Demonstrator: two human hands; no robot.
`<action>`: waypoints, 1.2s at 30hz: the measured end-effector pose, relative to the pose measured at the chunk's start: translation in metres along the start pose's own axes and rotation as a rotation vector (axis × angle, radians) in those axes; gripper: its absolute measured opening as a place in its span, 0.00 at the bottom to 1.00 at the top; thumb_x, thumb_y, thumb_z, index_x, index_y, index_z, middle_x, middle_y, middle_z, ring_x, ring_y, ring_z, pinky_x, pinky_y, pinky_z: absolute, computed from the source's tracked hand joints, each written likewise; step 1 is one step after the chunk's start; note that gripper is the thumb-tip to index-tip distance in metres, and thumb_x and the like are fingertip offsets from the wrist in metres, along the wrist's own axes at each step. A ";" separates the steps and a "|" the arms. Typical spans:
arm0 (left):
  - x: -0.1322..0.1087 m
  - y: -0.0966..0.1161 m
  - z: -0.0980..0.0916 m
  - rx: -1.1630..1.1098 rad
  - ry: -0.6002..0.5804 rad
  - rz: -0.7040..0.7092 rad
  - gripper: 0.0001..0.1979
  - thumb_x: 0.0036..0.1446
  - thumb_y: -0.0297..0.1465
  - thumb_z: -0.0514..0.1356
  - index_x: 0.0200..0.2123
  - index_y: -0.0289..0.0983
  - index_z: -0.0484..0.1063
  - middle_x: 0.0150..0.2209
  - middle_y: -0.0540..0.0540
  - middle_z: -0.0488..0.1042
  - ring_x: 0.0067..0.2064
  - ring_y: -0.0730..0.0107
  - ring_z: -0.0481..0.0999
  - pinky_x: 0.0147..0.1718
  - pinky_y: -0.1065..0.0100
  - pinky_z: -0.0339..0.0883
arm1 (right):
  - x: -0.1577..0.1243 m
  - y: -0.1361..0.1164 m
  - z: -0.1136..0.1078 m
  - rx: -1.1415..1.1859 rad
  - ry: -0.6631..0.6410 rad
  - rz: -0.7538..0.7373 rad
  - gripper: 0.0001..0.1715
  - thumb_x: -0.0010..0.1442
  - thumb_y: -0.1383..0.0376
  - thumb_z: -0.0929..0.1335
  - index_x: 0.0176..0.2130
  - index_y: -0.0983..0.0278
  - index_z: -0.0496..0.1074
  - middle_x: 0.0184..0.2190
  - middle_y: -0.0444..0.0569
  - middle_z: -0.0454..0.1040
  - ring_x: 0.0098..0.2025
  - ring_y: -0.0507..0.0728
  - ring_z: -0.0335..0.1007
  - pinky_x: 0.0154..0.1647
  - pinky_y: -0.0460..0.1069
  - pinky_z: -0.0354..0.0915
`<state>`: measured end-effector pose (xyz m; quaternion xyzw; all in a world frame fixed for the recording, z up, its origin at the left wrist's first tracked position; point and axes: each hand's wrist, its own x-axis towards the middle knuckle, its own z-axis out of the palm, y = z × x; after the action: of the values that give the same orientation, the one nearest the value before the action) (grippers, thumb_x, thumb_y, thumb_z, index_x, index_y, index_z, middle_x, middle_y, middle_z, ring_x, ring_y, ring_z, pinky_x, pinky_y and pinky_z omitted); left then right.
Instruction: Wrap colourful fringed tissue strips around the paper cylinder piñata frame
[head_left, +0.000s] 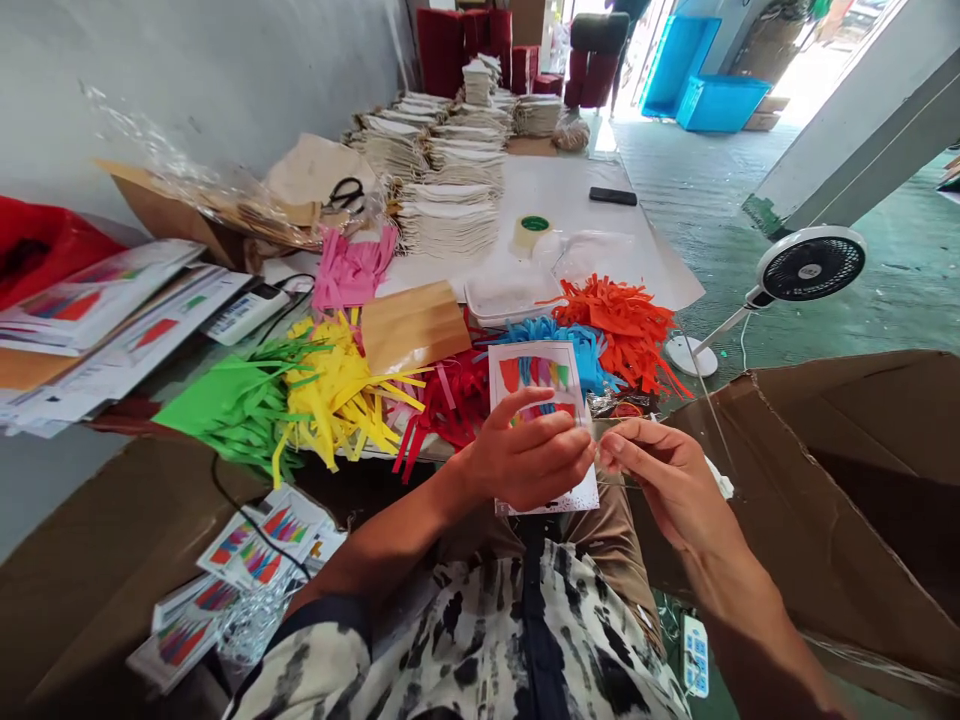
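My left hand (532,450) is in front of a white card (581,495) printed with colored tassels, its fingers curled and fingertips close to my right hand; what they hold is hidden. My right hand (664,465) pinches a thin, pale string between thumb and forefinger, just right of the card. Beyond the card, on the table edge, lie bundles of fringed strips: blue (600,345), orange-red (615,325), dark red (454,400), yellow (337,390) and green (232,400). Over the yellow and red ones rests a brown paper envelope (415,325).
Stacks of white stringed sheets (450,215) fill the table's back. Nearby are a tape roll (533,230), phone (613,196), scissors (345,195), pink strips (352,265) and plastic tray (510,300). A fan (810,268) and open carton (847,460) stand right; printed packs (262,545) lie lower left.
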<state>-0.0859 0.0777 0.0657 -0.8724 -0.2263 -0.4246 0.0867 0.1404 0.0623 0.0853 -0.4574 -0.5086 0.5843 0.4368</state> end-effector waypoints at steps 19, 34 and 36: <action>-0.016 -0.112 0.025 0.107 -0.310 -0.932 0.27 0.61 0.53 0.68 0.50 0.37 0.77 0.49 0.38 0.81 0.52 0.49 0.78 0.53 0.53 0.70 | 0.080 0.070 0.014 -0.111 0.244 -0.205 0.20 0.61 0.48 0.76 0.38 0.59 0.74 0.48 0.50 0.80 0.54 0.59 0.76 0.57 0.55 0.71; 0.008 -0.020 0.009 -0.700 -0.117 -0.657 0.26 0.47 0.40 0.80 0.51 0.47 0.84 0.44 0.46 0.75 0.45 0.65 0.77 0.45 0.65 0.75 | -0.025 0.027 -0.008 -0.109 0.360 -0.390 0.26 0.55 0.63 0.81 0.46 0.55 0.67 0.69 0.54 0.65 0.70 0.64 0.65 0.63 0.60 0.69; 0.006 -0.005 0.015 -0.785 -0.179 -0.631 0.26 0.48 0.40 0.80 0.52 0.47 0.85 0.45 0.45 0.75 0.45 0.65 0.78 0.44 0.65 0.76 | -0.044 0.026 -0.016 -0.141 0.309 -0.384 0.27 0.55 0.64 0.81 0.47 0.55 0.67 0.67 0.54 0.67 0.66 0.64 0.70 0.62 0.61 0.71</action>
<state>-0.0743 0.0897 0.0611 -0.7614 -0.3084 -0.4066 -0.3998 0.1631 0.0201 0.0620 -0.4655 -0.5526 0.3769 0.5795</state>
